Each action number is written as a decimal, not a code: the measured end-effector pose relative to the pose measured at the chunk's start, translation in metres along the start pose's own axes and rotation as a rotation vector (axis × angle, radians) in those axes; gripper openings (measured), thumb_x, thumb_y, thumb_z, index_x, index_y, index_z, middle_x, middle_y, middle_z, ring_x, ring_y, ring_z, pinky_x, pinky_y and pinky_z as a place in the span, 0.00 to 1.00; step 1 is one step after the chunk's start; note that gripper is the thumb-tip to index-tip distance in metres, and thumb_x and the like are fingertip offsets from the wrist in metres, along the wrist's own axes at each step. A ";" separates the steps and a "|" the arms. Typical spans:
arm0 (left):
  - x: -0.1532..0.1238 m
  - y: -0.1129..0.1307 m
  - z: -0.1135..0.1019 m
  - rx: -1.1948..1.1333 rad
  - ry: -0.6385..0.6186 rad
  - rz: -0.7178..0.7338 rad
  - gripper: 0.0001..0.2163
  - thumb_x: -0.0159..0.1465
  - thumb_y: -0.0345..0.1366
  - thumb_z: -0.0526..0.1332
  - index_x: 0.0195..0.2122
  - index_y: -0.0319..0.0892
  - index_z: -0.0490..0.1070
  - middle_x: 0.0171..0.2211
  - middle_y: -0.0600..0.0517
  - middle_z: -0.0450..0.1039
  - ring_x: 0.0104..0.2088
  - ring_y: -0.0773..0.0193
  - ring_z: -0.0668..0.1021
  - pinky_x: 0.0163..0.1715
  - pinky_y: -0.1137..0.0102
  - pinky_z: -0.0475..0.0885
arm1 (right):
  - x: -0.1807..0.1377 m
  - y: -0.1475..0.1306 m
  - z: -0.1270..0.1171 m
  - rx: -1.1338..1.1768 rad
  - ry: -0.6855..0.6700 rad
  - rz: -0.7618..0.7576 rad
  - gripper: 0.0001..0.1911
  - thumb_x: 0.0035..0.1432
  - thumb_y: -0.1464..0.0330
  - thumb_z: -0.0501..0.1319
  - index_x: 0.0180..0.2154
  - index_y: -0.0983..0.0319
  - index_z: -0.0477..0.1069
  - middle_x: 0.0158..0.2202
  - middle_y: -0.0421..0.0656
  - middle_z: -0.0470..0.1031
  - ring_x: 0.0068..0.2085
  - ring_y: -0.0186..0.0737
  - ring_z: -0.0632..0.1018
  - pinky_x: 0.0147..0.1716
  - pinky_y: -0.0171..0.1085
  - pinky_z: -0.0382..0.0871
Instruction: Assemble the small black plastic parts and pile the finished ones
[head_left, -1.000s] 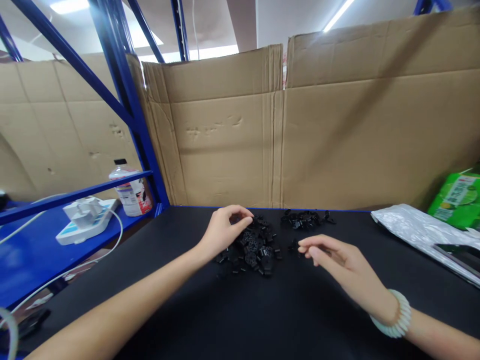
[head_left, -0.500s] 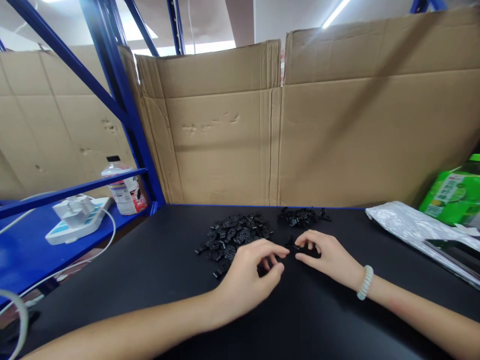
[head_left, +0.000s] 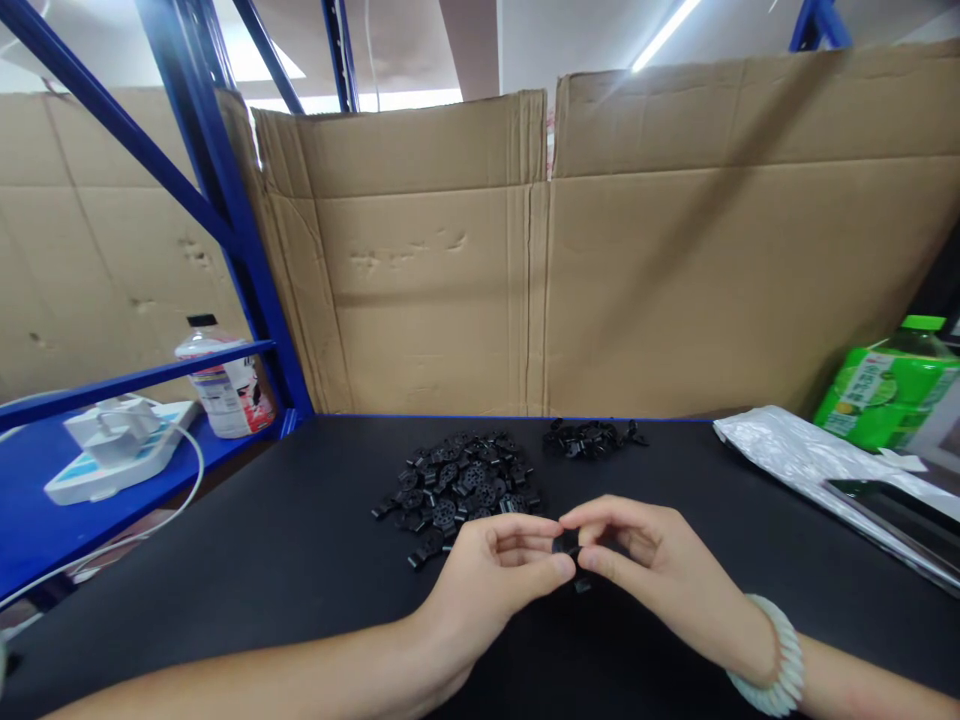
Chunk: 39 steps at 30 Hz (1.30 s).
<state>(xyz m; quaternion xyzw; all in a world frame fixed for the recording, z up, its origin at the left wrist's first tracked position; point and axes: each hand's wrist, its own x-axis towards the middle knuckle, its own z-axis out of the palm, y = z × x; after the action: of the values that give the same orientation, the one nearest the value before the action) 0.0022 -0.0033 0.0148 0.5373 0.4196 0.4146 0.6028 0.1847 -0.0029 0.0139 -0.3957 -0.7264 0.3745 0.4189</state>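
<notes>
A small black plastic part [head_left: 568,543] is pinched between the fingertips of both hands, just above the black tabletop. My left hand [head_left: 504,575] grips it from the left with thumb and index finger. From the right, my right hand [head_left: 637,555] closes on it the same way; a pale coiled band circles that wrist. A bit of black plastic [head_left: 583,585] shows just below the fingertips; I cannot tell whether it is joined to the part. Beyond my left hand lies a large pile of black perforated round parts [head_left: 469,480]. A smaller pile of black pieces [head_left: 590,438] sits farther back.
Cardboard panels [head_left: 420,270] stand along the table's back edge. To the right are a silvery bag [head_left: 795,460], a dark-framed object [head_left: 892,510] and a green-labelled bottle [head_left: 885,385]. A blue shelf at left holds a power strip [head_left: 124,450] and a bottle [head_left: 225,385].
Both hands have come together and moved nearer to me. Their fingertips, apart before, now meet around the small black part. The camera view has shifted slightly.
</notes>
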 end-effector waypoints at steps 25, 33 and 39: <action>0.006 0.015 -0.005 0.204 -0.034 0.130 0.07 0.52 0.36 0.66 0.27 0.36 0.79 0.22 0.49 0.78 0.25 0.64 0.77 0.28 0.73 0.71 | -0.003 0.002 0.006 0.057 0.082 0.077 0.10 0.55 0.63 0.61 0.30 0.62 0.75 0.26 0.42 0.76 0.29 0.35 0.75 0.30 0.32 0.69; 0.050 0.057 -0.070 0.838 0.298 0.519 0.08 0.55 0.37 0.62 0.30 0.40 0.80 0.31 0.49 0.81 0.34 0.56 0.79 0.38 0.68 0.70 | 0.008 0.011 -0.004 0.039 0.082 0.084 0.13 0.59 0.61 0.56 0.37 0.61 0.74 0.35 0.43 0.76 0.35 0.36 0.74 0.36 0.35 0.70; 0.066 0.051 -0.090 0.903 0.321 0.537 0.07 0.55 0.35 0.62 0.28 0.42 0.80 0.29 0.49 0.80 0.32 0.56 0.79 0.37 0.66 0.69 | 0.010 0.012 -0.004 0.021 0.078 0.090 0.14 0.59 0.59 0.55 0.35 0.61 0.74 0.32 0.43 0.75 0.33 0.38 0.74 0.34 0.36 0.69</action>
<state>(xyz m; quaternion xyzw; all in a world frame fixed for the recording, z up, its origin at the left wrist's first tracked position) -0.0660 0.0907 0.0557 0.7608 0.4906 0.4094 0.1135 0.1884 0.0113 0.0084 -0.4379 -0.6870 0.3850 0.4337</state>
